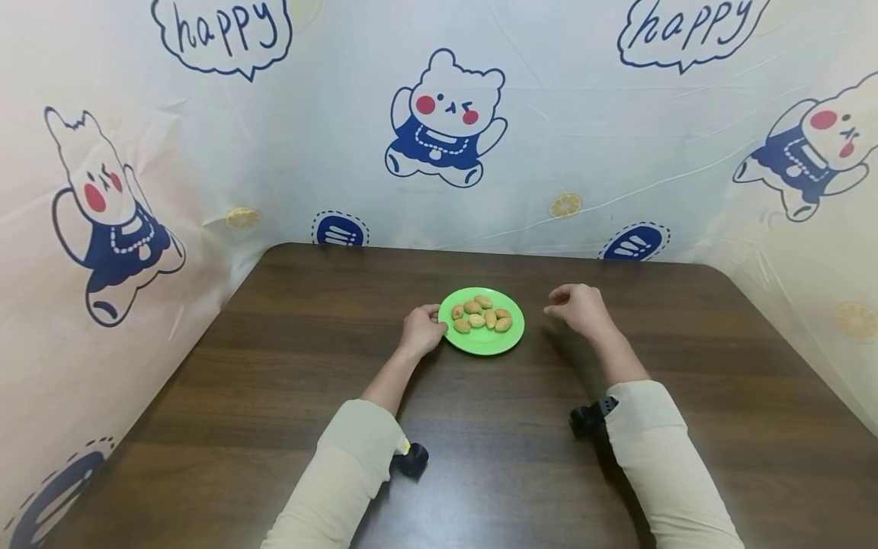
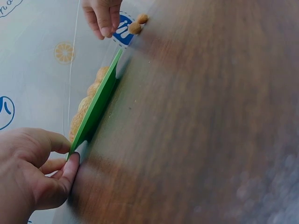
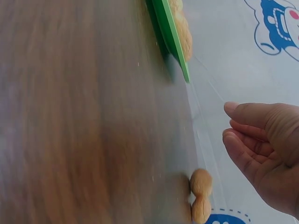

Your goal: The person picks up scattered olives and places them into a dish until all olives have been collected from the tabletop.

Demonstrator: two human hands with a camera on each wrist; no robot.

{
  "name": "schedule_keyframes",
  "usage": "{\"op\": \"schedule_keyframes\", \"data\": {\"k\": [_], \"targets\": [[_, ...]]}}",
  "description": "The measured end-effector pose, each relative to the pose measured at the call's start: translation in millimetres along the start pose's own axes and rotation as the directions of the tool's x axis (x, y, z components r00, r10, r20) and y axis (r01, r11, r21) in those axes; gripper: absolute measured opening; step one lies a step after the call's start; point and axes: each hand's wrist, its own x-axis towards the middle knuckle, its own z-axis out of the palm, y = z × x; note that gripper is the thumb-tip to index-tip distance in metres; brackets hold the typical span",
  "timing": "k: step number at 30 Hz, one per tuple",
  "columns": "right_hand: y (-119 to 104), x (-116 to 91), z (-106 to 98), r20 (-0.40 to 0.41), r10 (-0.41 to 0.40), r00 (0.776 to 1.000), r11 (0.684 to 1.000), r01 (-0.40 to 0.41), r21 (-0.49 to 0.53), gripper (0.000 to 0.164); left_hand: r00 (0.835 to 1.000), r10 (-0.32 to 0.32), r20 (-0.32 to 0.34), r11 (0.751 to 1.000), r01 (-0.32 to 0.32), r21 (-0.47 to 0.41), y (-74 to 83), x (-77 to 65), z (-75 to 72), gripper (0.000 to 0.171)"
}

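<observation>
A light green plate [image 1: 483, 347] lies near the middle of the table, bearing several tan, oval, nut-like pieces [image 1: 476, 321]. My left hand [image 1: 421, 332] pinches the plate's left rim between thumb and fingers, seen close up in the left wrist view. To the right of the plate, my right hand [image 1: 579, 309] hovers with loosely curled fingers and a gap between thumb and fingertips, holding nothing. Two rounded brown lobes [image 3: 201, 183] rest on the table near that hand in the right wrist view. Whether they are one piece or two I cannot tell; the head view does not show them.
The dark brown wooden table [image 1: 309, 328] reaches back to a pale cloth wall [image 1: 329, 137] printed with bear figures. Similar cloth hangs along both sides. Black wrist cameras [image 1: 411, 461] sit by both cream sleeves, low over the table.
</observation>
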Motion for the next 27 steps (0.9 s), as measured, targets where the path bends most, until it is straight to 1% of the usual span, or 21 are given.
{"op": "schedule_keyframes", "data": {"k": [5,8,11,19,25,27], "targets": [[6.5,-3.8,-7.0,-0.014,0.033,0.999,0.999,-0.033,-0.004,0.035,1.000,0.000,0.002,1.000,0.000,0.004,0.2,0.5,0.9,0.046],[13.9,-2.3,-8.0,-0.007,0.068,0.998,0.998,-0.068,-0.011,0.035,1.000,-0.001,0.003,1.000,0.001,0.005,0.1,0.7,1.0,0.046],[20.8,-0.9,-8.3,-0.011,0.085,0.996,0.996,-0.085,-0.031,0.036,1.000,-0.008,0.005,1.000,0.008,0.002,-0.2,1.1,1.2,0.046],[28.0,-2.5,-9.5,-0.023,0.147,0.989,0.987,-0.148,-0.058,0.040,1.000,-0.014,0.006,1.000,0.014,-0.005,-0.8,0.8,1.5,0.046],[33.4,-1.0,-10.7,-0.015,0.167,0.986,0.983,-0.167,-0.073,0.042,1.000,-0.015,0.012,1.000,0.015,-0.013,-0.1,0.2,1.1,0.046],[34.7,-0.5,-11.8,0.000,0.172,0.985,0.982,-0.171,-0.081,0.043,1.000,-0.015,0.014,1.000,0.016,-0.016,0.1,-0.2,1.1,0.046]]}}
